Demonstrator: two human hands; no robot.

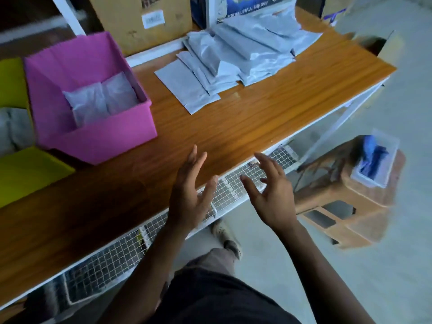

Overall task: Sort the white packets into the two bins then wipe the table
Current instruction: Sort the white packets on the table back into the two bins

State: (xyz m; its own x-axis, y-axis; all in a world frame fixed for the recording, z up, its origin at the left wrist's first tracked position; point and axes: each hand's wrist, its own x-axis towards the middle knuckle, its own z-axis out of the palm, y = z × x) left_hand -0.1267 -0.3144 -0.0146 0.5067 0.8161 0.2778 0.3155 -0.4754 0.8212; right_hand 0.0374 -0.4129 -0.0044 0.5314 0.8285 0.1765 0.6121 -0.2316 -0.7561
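Both hands empty, fingers spread apart: left hand (190,195) over worktop (233,127) front edge, right hand (272,195) just off it. White packets (233,59) piled at back; two in pink bin (93,99); yellow bin (25,169) beside.

This looks like a stockroom or packing area, not a home. A long wood-grain laminate table (245,122) on a white metal frame runs along the wall, with a wire mesh shelf (131,249) slung beneath it. Brown cardboard shipping cartons (140,19) carrying printed labels stand at the back edge, beside a blue and white box (245,5) printed with lettering too blurred to read. A heap of white plastic mailer packets (233,54) spreads over the far end. A pink plastic storage bin (93,141) and a yellow-green plastic bin (25,174) sit side by side. Bare grey concrete floor (350,288), and a brown plastic stool (346,206) bearing a clear tub (374,160).
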